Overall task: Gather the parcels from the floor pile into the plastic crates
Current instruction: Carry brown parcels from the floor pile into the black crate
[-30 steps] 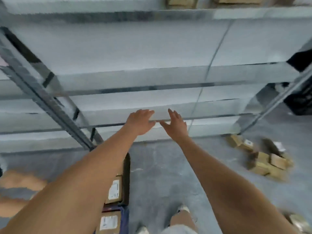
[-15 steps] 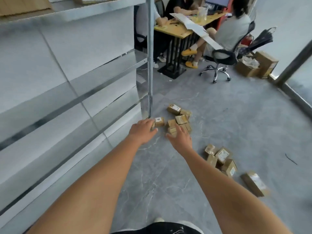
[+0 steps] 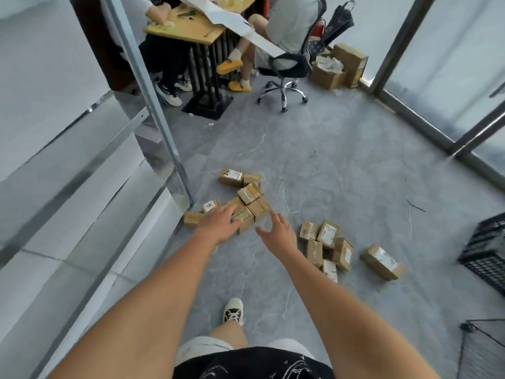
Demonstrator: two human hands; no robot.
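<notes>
Several small brown cardboard parcels lie on the grey floor in two clusters: one pile (image 3: 247, 196) by the foot of a shelf post, another pile (image 3: 326, 243) to its right, plus a lone parcel (image 3: 381, 261) further right. My left hand (image 3: 220, 221) reaches out with straight fingers over the near edge of the first pile. My right hand (image 3: 277, 231) is spread open just right of that pile, holding nothing. A black plastic crate (image 3: 485, 253) shows at the right edge.
A metal shelf rack (image 3: 82, 170) runs along the left, its post (image 3: 153, 110) standing beside the pile. People sit at a yellow desk (image 3: 188, 28) with an office chair (image 3: 284, 75) behind. Open cartons (image 3: 338, 67) and a glass partition frame (image 3: 410, 113) stand at the back right. A wire basket (image 3: 483, 348) sits at the lower right.
My view swung from the shelves to the floor. Both open hands have come closer to the parcel pile by the shelf post, and the black crate has come into sight.
</notes>
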